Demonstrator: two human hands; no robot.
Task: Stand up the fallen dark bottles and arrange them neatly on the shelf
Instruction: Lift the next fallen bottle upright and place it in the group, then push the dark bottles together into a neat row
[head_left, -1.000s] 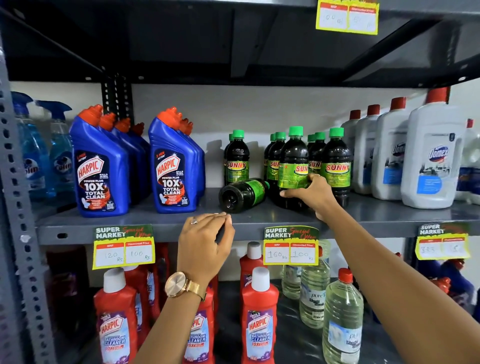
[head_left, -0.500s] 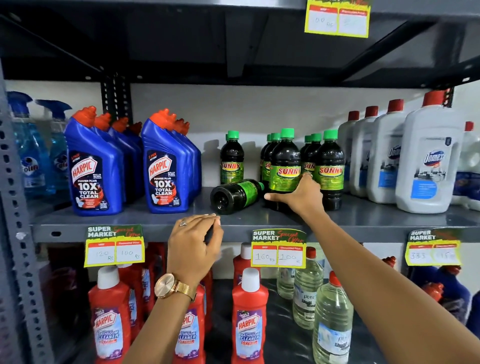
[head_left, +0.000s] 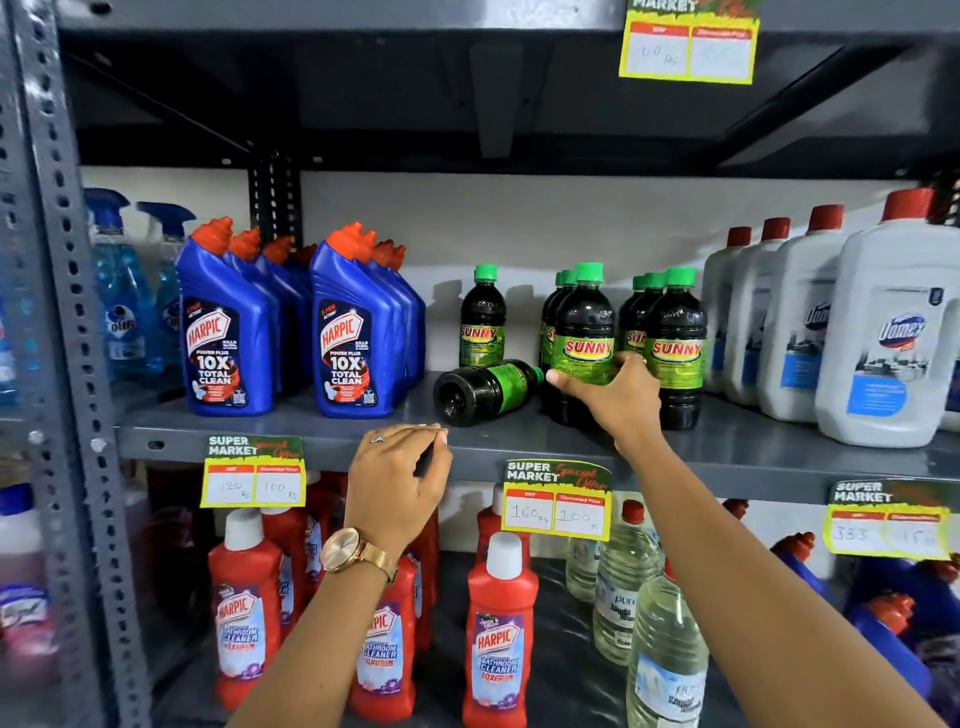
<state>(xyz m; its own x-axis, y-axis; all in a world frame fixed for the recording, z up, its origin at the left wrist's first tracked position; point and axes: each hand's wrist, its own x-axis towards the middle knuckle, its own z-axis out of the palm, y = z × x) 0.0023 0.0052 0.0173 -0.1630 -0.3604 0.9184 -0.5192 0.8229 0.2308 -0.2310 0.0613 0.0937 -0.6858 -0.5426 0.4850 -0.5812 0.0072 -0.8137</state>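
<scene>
Both hands (head_left: 397, 475) (head_left: 610, 397) raised, fingers curled.

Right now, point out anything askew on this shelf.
One dark Sunny bottle lies on its side, base toward the shelf edge, while its neighbours stand upright. The right hand rests on an upright Sunny bottle beside it.

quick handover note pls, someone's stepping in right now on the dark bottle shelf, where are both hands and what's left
Left hand: at the front edge of the grey shelf, fingers curled, holding no bottle.
Right hand: against the front upright dark bottle of the middle row; whether it grips it is unclear.
Fallen dark bottle: on its side, base toward the front, green cap beside the right hand's fingertips.
Done: the other dark bottles stand, one alone at the left and two rows to the right.
Left: stand the fallen bottle up and even out the rows.
</scene>
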